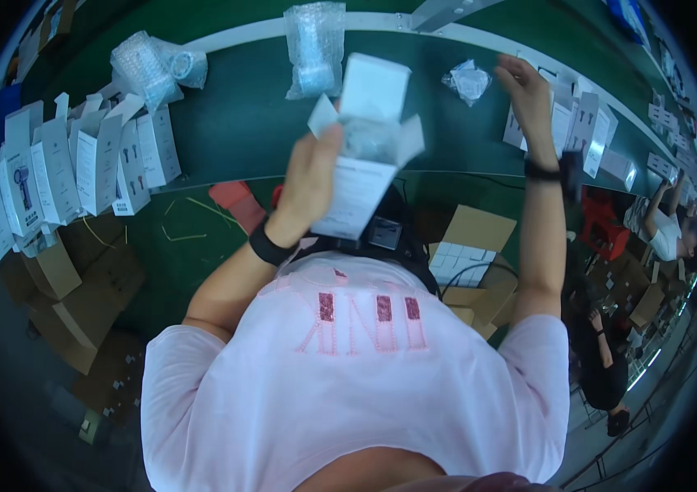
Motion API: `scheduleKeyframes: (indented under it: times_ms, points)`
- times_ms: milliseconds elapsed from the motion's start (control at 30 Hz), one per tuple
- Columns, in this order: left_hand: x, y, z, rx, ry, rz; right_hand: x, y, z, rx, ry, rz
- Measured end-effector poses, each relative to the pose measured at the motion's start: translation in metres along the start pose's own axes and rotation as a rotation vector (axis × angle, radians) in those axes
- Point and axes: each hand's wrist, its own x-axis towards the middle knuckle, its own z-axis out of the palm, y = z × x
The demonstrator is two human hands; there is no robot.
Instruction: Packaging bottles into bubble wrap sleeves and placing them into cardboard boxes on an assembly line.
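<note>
My left hand [313, 174] is closed around a white cardboard box [354, 197] with its top flaps standing up. Inside its mouth lies something wrapped in clear plastic [369, 141]; its kind is hard to make out. My right hand [527, 94] is raised over the right part of the green table, fingers loosely bent and apart, with nothing visible in them. Close to its left sits a small white piece in bubble wrap [469, 82]. Beyond the box, a light-blue cylindrical item in bubble wrap [314, 53] lies at the table's far side.
More bubble-wrapped pieces [152, 66] lie at the far left, behind a row of open white boxes [78, 164]. Other white boxes [582, 123] stand at the right. An open carton [471, 254] holding white boxes is below the table edge. Other people [664, 225] are at far right.
</note>
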Motion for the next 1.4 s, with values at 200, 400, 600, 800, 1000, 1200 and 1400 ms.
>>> scheduleKeyframes:
  times_ms: [200,400,600,800,1000,1200,1400]
  points:
    - [0.010,0.007,-0.004,-0.133,0.126,-0.026,0.006,0.111,0.074,-0.316,-0.076,0.001]
    - [0.008,0.022,0.007,-0.136,0.001,0.047,-0.025,-0.102,-0.053,0.669,-0.131,-0.041]
    - [-0.006,0.042,0.026,-0.124,-0.203,0.157,-0.071,-0.237,-0.056,-0.028,-0.482,-0.356]
    - [-0.019,0.053,0.019,-0.116,-0.285,0.209,-0.074,-0.270,-0.076,-0.352,-0.530,-0.286]
    - [-0.023,0.056,0.015,-0.213,-0.274,0.185,-0.075,-0.292,-0.056,-0.560,-0.689,-0.535]
    - [-0.025,0.057,0.009,-0.232,-0.321,0.144,-0.076,-0.290,-0.033,-0.549,-0.820,-0.698]
    - [-0.026,0.052,0.004,-0.166,-0.369,0.101,-0.054,-0.285,-0.031,-0.206,-1.303,0.048]
